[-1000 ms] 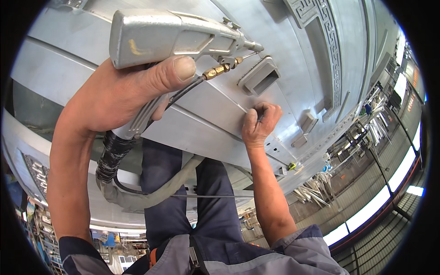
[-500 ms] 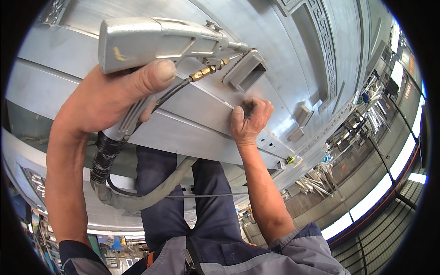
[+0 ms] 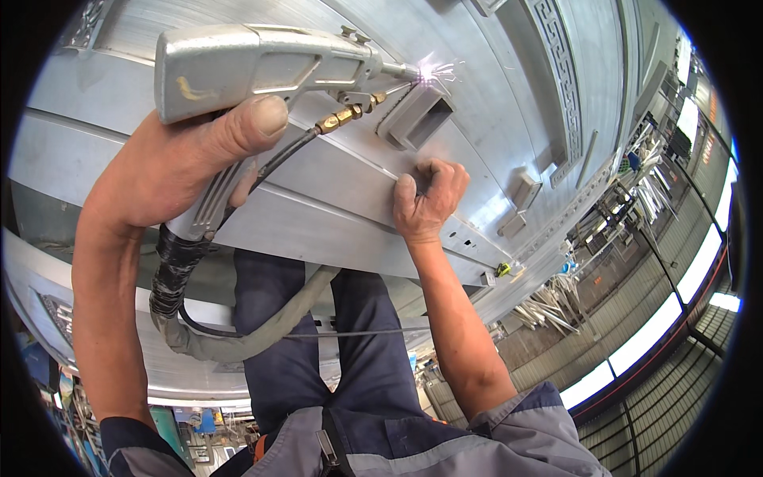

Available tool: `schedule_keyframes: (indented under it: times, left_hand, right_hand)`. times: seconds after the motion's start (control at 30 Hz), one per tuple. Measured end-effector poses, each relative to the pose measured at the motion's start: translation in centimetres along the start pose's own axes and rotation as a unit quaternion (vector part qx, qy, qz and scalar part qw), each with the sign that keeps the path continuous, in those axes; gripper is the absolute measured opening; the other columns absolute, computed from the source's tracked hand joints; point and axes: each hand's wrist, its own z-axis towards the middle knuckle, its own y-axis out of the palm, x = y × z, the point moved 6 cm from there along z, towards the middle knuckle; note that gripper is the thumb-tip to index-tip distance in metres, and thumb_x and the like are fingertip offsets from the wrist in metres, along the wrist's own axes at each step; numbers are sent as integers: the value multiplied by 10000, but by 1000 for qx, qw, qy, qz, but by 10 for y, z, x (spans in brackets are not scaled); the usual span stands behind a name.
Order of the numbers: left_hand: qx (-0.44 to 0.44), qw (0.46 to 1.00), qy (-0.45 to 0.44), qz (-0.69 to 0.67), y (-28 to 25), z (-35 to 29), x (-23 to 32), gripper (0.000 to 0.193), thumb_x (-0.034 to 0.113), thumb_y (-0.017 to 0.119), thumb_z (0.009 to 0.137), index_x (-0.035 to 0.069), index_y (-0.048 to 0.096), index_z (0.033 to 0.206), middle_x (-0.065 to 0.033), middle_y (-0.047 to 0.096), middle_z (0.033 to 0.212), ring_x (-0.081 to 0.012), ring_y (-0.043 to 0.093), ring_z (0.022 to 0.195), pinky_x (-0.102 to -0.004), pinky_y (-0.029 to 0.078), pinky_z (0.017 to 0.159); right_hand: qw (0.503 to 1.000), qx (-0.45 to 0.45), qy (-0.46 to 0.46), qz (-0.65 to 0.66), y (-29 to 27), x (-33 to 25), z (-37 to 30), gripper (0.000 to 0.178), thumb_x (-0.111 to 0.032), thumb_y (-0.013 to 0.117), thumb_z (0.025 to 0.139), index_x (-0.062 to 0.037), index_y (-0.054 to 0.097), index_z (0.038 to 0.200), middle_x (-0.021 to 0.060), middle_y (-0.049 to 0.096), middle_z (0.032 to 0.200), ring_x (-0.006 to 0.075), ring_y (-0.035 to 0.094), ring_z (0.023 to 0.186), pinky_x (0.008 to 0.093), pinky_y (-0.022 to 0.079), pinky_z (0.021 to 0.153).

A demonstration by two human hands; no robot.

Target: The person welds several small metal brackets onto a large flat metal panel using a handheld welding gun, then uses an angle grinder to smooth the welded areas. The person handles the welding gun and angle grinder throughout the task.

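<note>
My left hand (image 3: 179, 163) is wrapped around the grip of a silver welding gun (image 3: 262, 67), its thumb lying along the near side. Bright sparks (image 3: 433, 71) flare at the gun's tip, at the far end of a raised rectangular metal box (image 3: 417, 118) fixed to a silver metal panel (image 3: 318, 203). Brass fittings (image 3: 342, 119) and a thin black line run beneath the nozzle toward the tip. Just below the box, my right hand (image 3: 433, 203) rests against the panel with fingers curled in a loose fist. Nothing shows in it.
From the grip, a black-taped, grey-sleeved hose (image 3: 246, 342) loops in front of my legs. A second raised box (image 3: 524, 199) and a patterned strip (image 3: 560, 79) sit farther right on the panel. Metal lengths (image 3: 548, 310) lie piled on the floor beyond.
Sparks have appeared at the gun's tip. The gun and my left hand have shifted slightly left and up in view; my right hand keeps its curled pose by the box.
</note>
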Motion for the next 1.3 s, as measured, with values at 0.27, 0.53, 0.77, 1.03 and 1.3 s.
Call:
schedule_keyframes:
  times: [0.27,0.53,0.77,1.03,1.3]
  left_hand:
    - [43,998,49,10,6,-6,7,570,594,696,945,24,695,921,-17,582,622,-110,582,545,-284,454,490]
    - [45,998,31,23,5,-12,3,575,593,699,943,21,691,893,-15,573,612,-119,587,534,-290,459,476]
    - [27,999,16,8,6,-13,1,573,586,723,928,14,696,900,-14,574,622,-114,580,523,-276,456,464]
    - [31,999,17,-6,8,-19,-4,573,577,737,921,6,691,913,-15,579,647,-115,575,526,-281,467,472]
    - [31,999,7,-13,10,-25,-3,586,576,744,915,-8,690,915,-26,590,649,-119,585,541,-280,475,472]
  right_hand:
    - [1000,1,-1,-7,-1,-2,1,358,-365,714,803,-87,616,1005,95,559,939,313,508,897,442,407,830]
    - [1000,13,-12,-6,-2,-5,3,342,-390,701,826,-99,622,988,84,556,902,296,509,866,429,409,807]
    - [1000,14,-9,3,-2,-4,4,328,-369,703,818,-103,621,991,78,570,890,284,517,861,422,409,812]
    - [999,24,-23,6,-3,-6,5,300,-335,683,819,-93,598,973,68,562,855,278,505,838,419,399,798]
    - [1000,13,-23,-8,-1,-2,4,311,-319,686,806,-79,591,980,95,555,882,295,508,849,427,404,804]
